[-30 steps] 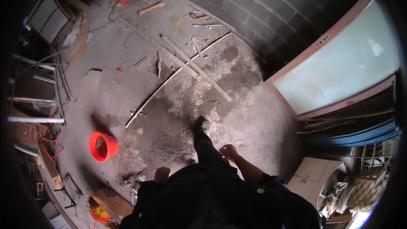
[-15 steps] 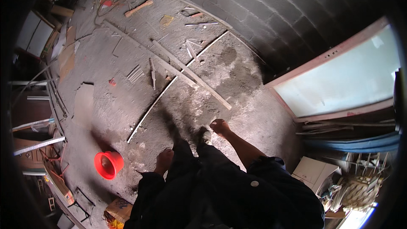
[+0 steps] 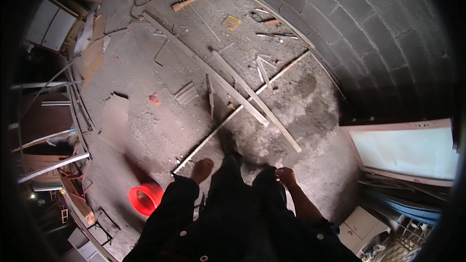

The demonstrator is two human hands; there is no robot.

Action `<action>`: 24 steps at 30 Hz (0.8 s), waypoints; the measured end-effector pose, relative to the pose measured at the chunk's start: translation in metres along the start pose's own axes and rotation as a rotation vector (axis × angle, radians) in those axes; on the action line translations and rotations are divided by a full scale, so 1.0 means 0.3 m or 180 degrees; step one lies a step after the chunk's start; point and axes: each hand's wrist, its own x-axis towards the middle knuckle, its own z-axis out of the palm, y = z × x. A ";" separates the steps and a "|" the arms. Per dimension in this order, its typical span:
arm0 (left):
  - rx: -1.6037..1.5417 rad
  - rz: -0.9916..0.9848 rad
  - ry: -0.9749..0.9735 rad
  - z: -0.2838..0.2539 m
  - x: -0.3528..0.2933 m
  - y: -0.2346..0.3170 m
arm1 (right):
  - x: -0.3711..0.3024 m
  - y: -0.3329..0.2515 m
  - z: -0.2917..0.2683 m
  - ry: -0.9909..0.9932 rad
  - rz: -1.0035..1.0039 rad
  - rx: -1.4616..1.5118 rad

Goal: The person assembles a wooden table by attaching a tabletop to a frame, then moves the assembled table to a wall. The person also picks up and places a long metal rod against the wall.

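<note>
My left hand [image 3: 202,171] hangs just ahead of my dark sleeve, its outline rounded with the fingers curled in and nothing showing in it. Close to my right thigh, my right hand [image 3: 286,175] is closed in a loose fist, with no object visible in it. Neither hand touches anything on the floor. Nearest the left hand is the lower end of a long thin pale strip [image 3: 217,130] lying across the ground. A red bucket [image 3: 158,192] stands to the left of my left arm. Two long wooden battens [image 3: 213,73] [image 3: 267,109] lie ahead, crossing the strip.
A grey block wall [image 3: 359,29] curves along the right. Against that side lean a framed pale panel [image 3: 405,148] and a white cabinet [image 3: 361,228]. Wood scraps, a flat board [image 3: 115,119] and a turned wooden piece [image 3: 192,1] lie about. Stacked furniture parts [image 3: 43,116] line the left.
My view has shifted, so the floor items and bucket sit farther right. My left hand has swung forward, and my right hand has come back nearer my leg. One foot has stepped.
</note>
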 end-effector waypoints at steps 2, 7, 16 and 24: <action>-0.0202 -0.0408 -0.0240 -0.032 0.087 0.051 | -0.031 -0.178 0.068 0.0162 -0.0189 -0.0124; -0.0250 -0.0684 -0.0738 -0.025 0.149 0.096 | 0.130 -0.306 0.236 0.0063 -0.0590 -0.0334; -0.0050 -0.0630 -0.0622 0.176 0.159 0.211 | 0.608 -0.164 0.288 -0.0079 -0.0729 -0.1081; 0.0292 -0.0580 0.0061 0.349 0.254 0.278 | 1.122 -0.236 0.238 0.0904 -0.0496 -0.2533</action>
